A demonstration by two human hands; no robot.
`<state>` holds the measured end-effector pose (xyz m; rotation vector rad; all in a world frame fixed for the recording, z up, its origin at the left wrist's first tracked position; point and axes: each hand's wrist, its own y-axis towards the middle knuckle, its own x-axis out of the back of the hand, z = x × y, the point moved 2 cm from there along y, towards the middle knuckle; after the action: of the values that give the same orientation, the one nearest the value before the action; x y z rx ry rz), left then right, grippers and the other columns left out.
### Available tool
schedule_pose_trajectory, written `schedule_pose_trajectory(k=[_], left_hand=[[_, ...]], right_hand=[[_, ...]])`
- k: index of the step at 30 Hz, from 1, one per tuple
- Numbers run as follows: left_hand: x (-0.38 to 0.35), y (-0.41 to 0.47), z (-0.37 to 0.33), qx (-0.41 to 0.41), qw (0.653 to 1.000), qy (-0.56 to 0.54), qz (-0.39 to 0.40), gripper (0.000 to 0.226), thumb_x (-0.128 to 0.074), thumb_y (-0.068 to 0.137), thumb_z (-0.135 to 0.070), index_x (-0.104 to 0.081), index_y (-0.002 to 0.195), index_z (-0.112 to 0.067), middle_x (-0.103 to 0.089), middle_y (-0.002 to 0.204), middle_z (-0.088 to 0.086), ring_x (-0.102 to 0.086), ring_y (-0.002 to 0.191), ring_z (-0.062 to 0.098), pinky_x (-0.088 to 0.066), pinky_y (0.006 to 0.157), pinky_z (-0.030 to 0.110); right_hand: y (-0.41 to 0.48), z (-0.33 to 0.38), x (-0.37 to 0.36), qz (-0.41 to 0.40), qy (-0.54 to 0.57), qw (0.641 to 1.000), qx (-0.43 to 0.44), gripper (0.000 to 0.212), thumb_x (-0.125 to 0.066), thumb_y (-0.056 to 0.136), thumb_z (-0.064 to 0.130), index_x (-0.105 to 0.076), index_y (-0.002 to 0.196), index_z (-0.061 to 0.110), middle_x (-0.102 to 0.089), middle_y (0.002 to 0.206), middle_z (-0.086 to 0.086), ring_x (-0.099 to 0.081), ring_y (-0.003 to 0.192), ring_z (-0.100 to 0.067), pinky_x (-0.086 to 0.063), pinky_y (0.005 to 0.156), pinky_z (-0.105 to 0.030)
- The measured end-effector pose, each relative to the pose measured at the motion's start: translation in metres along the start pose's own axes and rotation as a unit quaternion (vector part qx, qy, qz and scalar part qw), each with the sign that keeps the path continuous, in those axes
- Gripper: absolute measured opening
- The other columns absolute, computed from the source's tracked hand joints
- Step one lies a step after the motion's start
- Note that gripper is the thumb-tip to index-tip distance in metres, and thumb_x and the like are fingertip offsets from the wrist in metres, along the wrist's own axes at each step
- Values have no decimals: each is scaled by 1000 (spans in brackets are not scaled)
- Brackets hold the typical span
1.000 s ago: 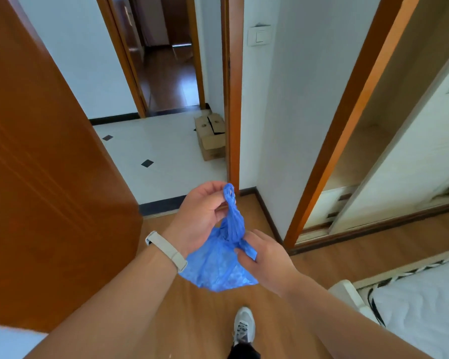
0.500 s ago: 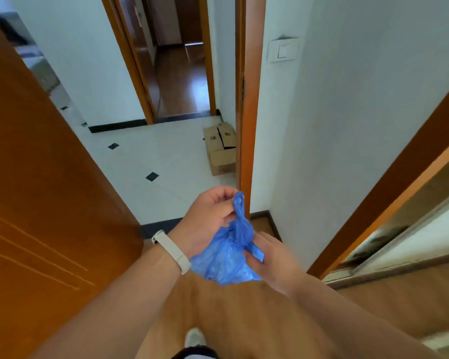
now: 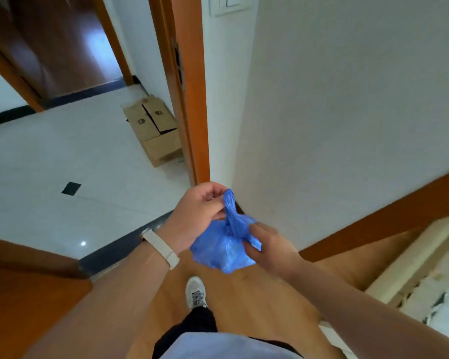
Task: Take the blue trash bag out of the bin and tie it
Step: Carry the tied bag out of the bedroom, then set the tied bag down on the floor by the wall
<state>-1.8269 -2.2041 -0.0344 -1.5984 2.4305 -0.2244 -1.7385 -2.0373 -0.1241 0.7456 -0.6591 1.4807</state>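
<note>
A small blue trash bag (image 3: 222,251) hangs in the air in front of me, its top gathered into a twisted neck. My left hand (image 3: 196,216), with a white band on the wrist, pinches the upper end of that neck. My right hand (image 3: 268,248) grips a loose blue flap at the bag's right side, just below the twist. The bag's bulging body sags between both hands. No bin is in view.
I stand on a wooden floor at a doorway with an orange frame (image 3: 189,99). Beyond it lies white tile with a cardboard box (image 3: 154,130) against the frame. An open wooden door (image 3: 24,294) is at left, a white wall (image 3: 335,112) at right, bedding (image 3: 438,307) at lower right.
The view has swung down and toward the doorway as I walk forward. Both hands keep their hold on the bag, and the neck looks more tightly twisted.
</note>
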Motion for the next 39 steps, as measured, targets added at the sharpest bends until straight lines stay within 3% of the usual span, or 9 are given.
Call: schedule_pose_trajectory(k=[3,6,13,21,25,29,32,36,39], left_hand=[[18,52,1,18,999,-1,35,11,-54,89,6,-63,90,0,-66,77,9,-65,78,22,-55,83,43],[33,102,7,38,998,-23,43,13,-54,89,7,-63,89,-1,-64,78,10,-61,82,27,-50,90,51],[46,198,64,86,994,-44,59,24,-54,87,7,-67,82,-13,-71,74,0,-68,76,14,-57,77,31],[47,287,190,145,986,-86,13,16,-56,88,2,-67,86,-9,-67,84,10,-66,81,18,-54,74,27],[41,333,260,162,983,-81,15,17,-53,88,5,-64,84,-8,-65,83,11,-66,77,18,-55,74,29],[39,376,333,186,980,-71,13,19,-53,88,7,-62,82,-9,-63,79,9,-64,73,17,-55,75,28],[44,409,384,202,978,-57,23,18,-51,89,7,-59,82,-8,-60,79,9,-60,73,18,-53,76,28],[54,447,448,228,973,-24,23,21,-51,89,7,-60,80,-10,-62,77,8,-62,70,16,-53,82,32],[58,466,491,234,970,52,35,22,-53,87,7,-62,80,-12,-63,81,10,-62,83,23,-49,93,42]], right_hand=[[43,-10,-16,-6,-30,999,-39,23,-65,85,20,-63,106,13,-66,101,-4,-59,88,-26,-39,69,-28],[83,-23,-30,-11,-22,997,-74,25,-63,85,21,-62,109,16,-66,105,-5,-59,91,-28,-44,71,-33],[150,-84,-79,-12,0,988,-151,19,-64,78,21,-53,93,22,-65,91,-11,-61,77,-34,-37,63,-32],[196,-192,-177,-1,31,988,-149,31,-65,78,20,-55,108,23,-67,100,-10,-64,82,-29,-47,59,-33],[207,-258,-231,-6,21,987,-161,33,-63,75,25,-46,103,28,-66,95,-10,-61,79,-30,-36,60,-27],[211,-322,-286,22,11,982,-185,30,-59,80,31,-43,106,27,-64,102,-11,-60,87,-31,-35,66,-29],[217,-363,-325,54,5,979,-197,33,-57,87,29,-53,118,17,-63,109,-11,-59,96,-31,-44,73,-35],[227,-397,-359,85,18,981,-176,37,-55,91,21,-52,127,12,-62,118,-14,-58,104,-31,-46,82,-39],[232,-411,-371,84,16,983,-162,37,-55,90,21,-54,126,11,-62,119,-16,-57,106,-34,-48,83,-48]])
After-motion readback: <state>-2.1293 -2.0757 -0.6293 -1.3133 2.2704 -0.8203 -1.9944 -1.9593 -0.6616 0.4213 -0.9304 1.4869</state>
